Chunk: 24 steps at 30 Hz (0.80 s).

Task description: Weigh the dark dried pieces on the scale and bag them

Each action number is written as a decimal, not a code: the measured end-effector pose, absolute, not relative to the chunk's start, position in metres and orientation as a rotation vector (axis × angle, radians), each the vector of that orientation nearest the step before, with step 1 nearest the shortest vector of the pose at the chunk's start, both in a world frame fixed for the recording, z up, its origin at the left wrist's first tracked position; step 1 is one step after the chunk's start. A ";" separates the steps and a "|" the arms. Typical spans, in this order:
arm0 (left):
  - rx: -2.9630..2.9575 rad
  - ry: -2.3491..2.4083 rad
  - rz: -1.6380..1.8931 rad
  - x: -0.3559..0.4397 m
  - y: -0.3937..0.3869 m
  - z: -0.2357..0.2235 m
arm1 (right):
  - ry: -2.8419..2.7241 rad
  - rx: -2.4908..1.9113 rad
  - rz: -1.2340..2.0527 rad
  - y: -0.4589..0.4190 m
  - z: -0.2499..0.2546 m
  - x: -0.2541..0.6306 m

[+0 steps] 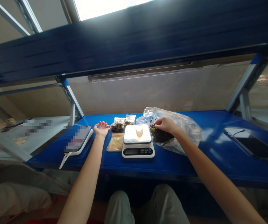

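Left hand [101, 128] is palm-up, fingers loosely spread. Right hand [164, 125]'s at some dark bits [162, 137], can't tell if gripping; scale [138, 147] sits between them.

The left hand [101, 128] and right hand [166, 124] are bare, as are both slim forearms [88, 174] behind them. Below and between the 2 hands, plain greyish-green trousers [120, 207] cover 2 rounded knees.
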<state>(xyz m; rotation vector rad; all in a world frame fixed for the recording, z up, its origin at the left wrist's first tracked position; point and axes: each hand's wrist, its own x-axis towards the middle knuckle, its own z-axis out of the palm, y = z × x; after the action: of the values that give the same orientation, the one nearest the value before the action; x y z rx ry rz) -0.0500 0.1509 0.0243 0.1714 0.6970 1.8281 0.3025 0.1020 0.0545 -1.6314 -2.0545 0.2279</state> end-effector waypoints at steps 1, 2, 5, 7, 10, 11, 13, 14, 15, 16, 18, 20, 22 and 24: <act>0.176 0.680 1.827 -0.050 0.151 0.024 | -2.051 -1.631 0.229 0.102 0.054 0.303; 0.182 0.667 1.823 -0.050 0.150 0.024 | -2.045 -1.627 0.234 0.103 0.054 0.304; 0.192 0.664 1.813 -0.051 0.150 0.024 | -1.998 -1.607 0.269 0.104 0.053 0.306; 0.200 0.685 1.810 -0.050 0.151 0.024 | -1.952 -1.576 0.306 0.104 0.054 0.306; 0.229 0.722 1.813 -0.049 0.152 0.024 | -1.891 -1.422 0.370 0.102 0.058 0.301; 0.231 0.727 1.813 -0.049 0.152 0.023 | -1.871 -1.356 0.385 0.101 0.059 0.297; 0.235 0.735 1.813 -0.048 0.153 0.023 | -1.836 -1.249 0.409 0.099 0.060 0.289; 0.245 0.742 1.812 -0.048 0.153 0.023 | -1.823 -1.220 0.425 0.098 0.059 0.286; 0.261 0.752 1.811 -0.049 0.153 0.022 | -1.814 -1.208 0.444 0.098 0.058 0.283; 0.279 0.763 1.810 -0.049 0.154 0.022 | -1.811 -1.211 0.459 0.098 0.057 0.282; 0.301 0.776 1.814 -0.049 0.154 0.022 | -1.829 -1.269 0.448 0.099 0.054 0.283; 0.306 0.778 1.818 -0.049 0.155 0.022 | -1.867 -1.368 0.390 0.101 0.052 0.288; 0.297 0.777 1.818 -0.049 0.155 0.022 | -1.902 -1.472 0.335 0.101 0.052 0.293; 0.269 0.764 1.815 -0.049 0.155 0.022 | -1.942 -1.551 0.314 0.101 0.053 0.297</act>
<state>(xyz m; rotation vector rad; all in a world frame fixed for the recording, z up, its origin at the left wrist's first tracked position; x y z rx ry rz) -0.0488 0.1548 0.0219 0.2687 0.7642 1.8147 0.2968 0.1009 0.0530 -1.5506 -1.9422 0.3140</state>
